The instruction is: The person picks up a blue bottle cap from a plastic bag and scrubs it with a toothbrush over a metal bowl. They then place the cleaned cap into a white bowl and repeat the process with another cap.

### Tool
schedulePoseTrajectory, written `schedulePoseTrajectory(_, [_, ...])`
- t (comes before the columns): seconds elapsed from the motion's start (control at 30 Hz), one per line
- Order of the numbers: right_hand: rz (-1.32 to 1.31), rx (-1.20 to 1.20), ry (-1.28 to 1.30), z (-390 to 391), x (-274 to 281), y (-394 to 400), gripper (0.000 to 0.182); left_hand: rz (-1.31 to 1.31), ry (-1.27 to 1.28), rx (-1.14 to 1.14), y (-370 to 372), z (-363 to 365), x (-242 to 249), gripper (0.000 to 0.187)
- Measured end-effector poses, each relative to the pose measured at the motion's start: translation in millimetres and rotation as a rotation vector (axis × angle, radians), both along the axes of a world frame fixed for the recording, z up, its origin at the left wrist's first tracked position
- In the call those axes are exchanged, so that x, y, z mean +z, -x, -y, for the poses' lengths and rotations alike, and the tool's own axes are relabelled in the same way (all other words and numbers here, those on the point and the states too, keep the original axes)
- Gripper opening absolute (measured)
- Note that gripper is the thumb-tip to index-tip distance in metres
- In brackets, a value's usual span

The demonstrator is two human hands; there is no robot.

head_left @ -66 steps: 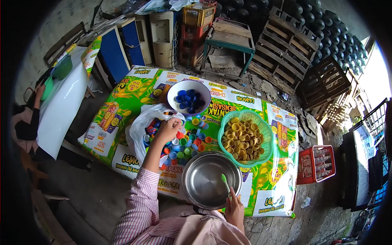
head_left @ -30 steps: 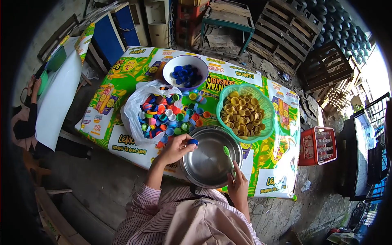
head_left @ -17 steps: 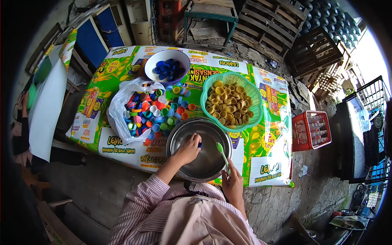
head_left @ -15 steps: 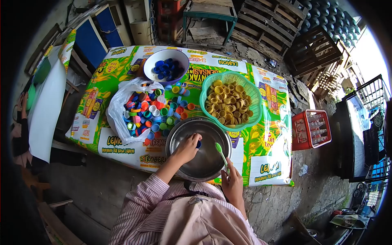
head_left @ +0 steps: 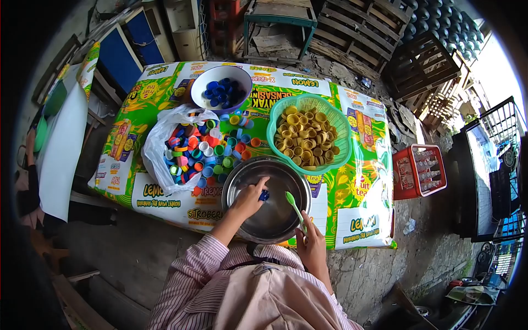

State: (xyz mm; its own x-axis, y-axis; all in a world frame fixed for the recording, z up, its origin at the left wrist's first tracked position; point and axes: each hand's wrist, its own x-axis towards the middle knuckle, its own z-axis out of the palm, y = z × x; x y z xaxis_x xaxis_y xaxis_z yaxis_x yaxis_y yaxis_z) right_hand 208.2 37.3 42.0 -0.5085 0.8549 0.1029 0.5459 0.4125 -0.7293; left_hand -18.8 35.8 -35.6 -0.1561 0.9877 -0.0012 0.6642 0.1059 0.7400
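Note:
My left hand (head_left: pixel 251 198) is over the metal bowl (head_left: pixel 226 190), closed on a dark blue bottle cap (head_left: pixel 264 195). In my right hand (head_left: pixel 311 240), at the bowl's right rim, is a toothbrush (head_left: pixel 294 204) with a green head and pale handle, its head pointing into the bowl. Beyond the bowl, a white plastic bag (head_left: pixel 155 157) spills many-coloured bottle caps (head_left: pixel 210 149). A green basket (head_left: pixel 345 144) to the right holds yellow caps (head_left: pixel 307 137). Blue caps (head_left: pixel 223 92) lie in a white basin (head_left: pixel 202 82) at the back.
A green and white printed sheet (head_left: pixel 159 201) covers the table. A red crate (head_left: pixel 404 176) of bottles stands on the floor to the right. Wooden pallets (head_left: pixel 360 33) and a small table (head_left: pixel 280 14) stand behind. Another person's arm (head_left: pixel 32 159) shows at far left.
My left hand has turned slightly within the bowl, and more of the blue cap shows beside its fingers. The toothbrush stays nearly in place in my right hand.

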Motion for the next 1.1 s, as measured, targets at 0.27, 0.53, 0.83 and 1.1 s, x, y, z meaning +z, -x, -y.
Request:
schedulePoseTrajectory(0.27, [0.047,0.004,0.055,0,3,0,0.052,0.144,0.017,0.037,-2,0,11,0.033])
schedulePoseTrajectory(0.53, [-0.012,-0.013,-0.069,-3,-2,5,0.047,1.249,0.275,0.22,-7,5,24,0.023])
schedulePoseTrajectory(0.83, [0.082,0.045,-0.073,-8,-9,14,0.05,1.649,0.248,0.246,-11,21,28,0.027])
schedulePoseTrajectory(1.1, [0.005,0.052,-0.046,-6,-17,17,0.05,1.659,0.177,0.293,-13,26,28,0.023])
